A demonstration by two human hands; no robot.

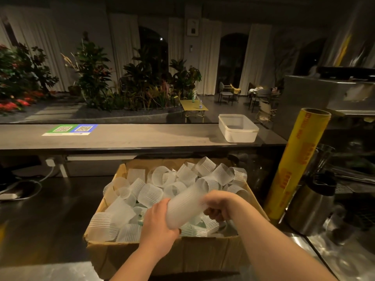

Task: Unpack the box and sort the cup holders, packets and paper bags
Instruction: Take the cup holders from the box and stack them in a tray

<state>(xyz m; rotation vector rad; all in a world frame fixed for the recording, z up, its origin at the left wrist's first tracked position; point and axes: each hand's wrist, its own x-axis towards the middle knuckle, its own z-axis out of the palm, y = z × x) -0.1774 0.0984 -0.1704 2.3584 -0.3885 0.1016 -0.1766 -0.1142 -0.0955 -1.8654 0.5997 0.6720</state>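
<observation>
An open cardboard box (203,254) stands on the dark worktop in front of me, full of several translucent ribbed cup holders (150,194). Over the box, both hands hold a long nested stack of cup holders (184,207), tilted up to the right. My left hand (160,222) grips the stack's lower end. My right hand (218,206) curls round its right side near the upper end. Packets and paper bags are not visible.
A raised counter runs behind the box, with a white plastic tub (237,128) and a QR-code sheet (70,129) on it. A tall yellow roll of cling film (298,163) and a steel canister (312,205) stand right of the box. Cables (22,189) lie at left.
</observation>
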